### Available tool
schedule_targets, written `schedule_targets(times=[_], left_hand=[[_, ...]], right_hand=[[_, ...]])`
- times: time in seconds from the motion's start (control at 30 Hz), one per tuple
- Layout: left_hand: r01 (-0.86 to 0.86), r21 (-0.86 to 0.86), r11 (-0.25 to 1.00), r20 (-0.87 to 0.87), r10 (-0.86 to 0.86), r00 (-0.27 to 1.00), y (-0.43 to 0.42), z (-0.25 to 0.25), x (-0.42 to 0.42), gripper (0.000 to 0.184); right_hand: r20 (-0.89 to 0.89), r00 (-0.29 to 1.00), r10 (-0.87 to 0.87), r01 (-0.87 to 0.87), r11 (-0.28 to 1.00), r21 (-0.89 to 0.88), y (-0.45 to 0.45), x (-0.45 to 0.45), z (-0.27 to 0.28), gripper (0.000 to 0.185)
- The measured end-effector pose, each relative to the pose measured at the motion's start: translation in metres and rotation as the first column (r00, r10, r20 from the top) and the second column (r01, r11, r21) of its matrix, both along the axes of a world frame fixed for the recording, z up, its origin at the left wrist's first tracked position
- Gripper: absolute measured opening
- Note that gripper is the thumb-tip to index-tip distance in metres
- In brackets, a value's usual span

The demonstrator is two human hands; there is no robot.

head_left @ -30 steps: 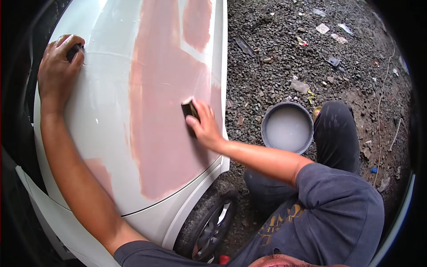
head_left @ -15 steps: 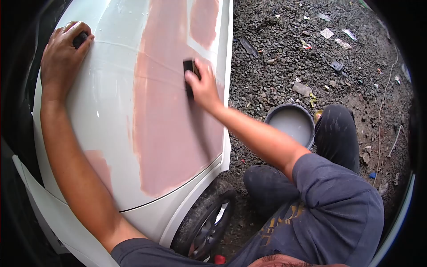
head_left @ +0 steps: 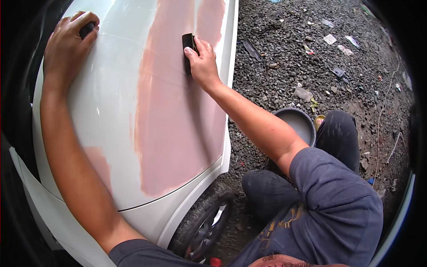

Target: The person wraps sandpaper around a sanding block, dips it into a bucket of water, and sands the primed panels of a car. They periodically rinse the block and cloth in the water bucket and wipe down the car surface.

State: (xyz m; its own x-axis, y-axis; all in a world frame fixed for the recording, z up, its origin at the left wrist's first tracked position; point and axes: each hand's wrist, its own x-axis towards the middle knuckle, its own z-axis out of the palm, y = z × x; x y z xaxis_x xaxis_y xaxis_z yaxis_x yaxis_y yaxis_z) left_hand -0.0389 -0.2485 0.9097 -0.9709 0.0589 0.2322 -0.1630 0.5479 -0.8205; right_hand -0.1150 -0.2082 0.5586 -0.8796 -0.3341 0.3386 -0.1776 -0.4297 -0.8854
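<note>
My right hand point(head_left: 204, 60) grips a dark flat block point(head_left: 188, 42) and presses it on the pink patch point(head_left: 178, 129) of a white car panel point(head_left: 118, 84). Toward the panel's far left edge, my left hand point(head_left: 69, 44) is closed around a dark, rounded object point(head_left: 87, 30), which also rests at the white surface. Its fingers hide part of that object. Wet streaks show on the white paint near the left hand. A smaller pink patch point(head_left: 98, 165) lies beside my left forearm.
A grey bucket point(head_left: 295, 111) of cloudy liquid stands on gravel point(head_left: 275, 66) at the right, partly behind my right arm. Below the panel is a wheel point(head_left: 204, 222). Scraps of litter and a thin cable point(head_left: 381, 120) lie on the ground. My bent knee point(head_left: 340, 129) is beside the bucket.
My right hand has moved up the pink patch with the dark block. My left hand keeps its hold on the dark object. The view has shifted slightly.
</note>
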Motion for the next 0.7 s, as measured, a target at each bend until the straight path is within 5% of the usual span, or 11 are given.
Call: schedule_targets(times=[0.2,0.33,0.43,0.6,0.63,0.7], left_hand=[[0.014,-0.013,1.0,-0.012,-0.014,1.0,-0.003,0.0,0.002,0.017],[0.029,-0.029,0.999,-0.006,-0.029,1.0,-0.008,0.002,0.001,0.019],[-0.003,-0.019,1.0,-0.006,0.003,1.0,-0.01,0.002,0.001,0.021],[0.004,-0.019,1.0,-0.018,-0.004,1.0,-0.01,0.003,0.002,0.021],[0.005,-0.027,1.0,-0.015,-0.005,1.0,-0.01,0.001,0.002,0.021],[0.013,-0.039,0.999,-0.017,-0.014,1.0,-0.01,0.001,0.002,0.021]], right_hand=[[-0.233,0.971,0.048,-0.043,0.999,0.028,0.058,0.104,-0.048,0.061],[-0.256,0.963,-0.09,0.086,0.996,-0.027,0.016,0.04,-0.019,0.058],[0.027,0.998,-0.05,0.052,0.994,-0.094,-0.012,-0.025,0.025,0.06],[-0.267,0.96,-0.083,0.072,0.996,-0.051,0.036,0.079,-0.026,0.062],[-0.245,0.969,0.029,-0.026,1.0,0.015,0.053,0.092,-0.029,0.061],[-0.31,0.95,-0.041,0.022,0.998,-0.064,0.036,0.063,-0.025,0.061]])
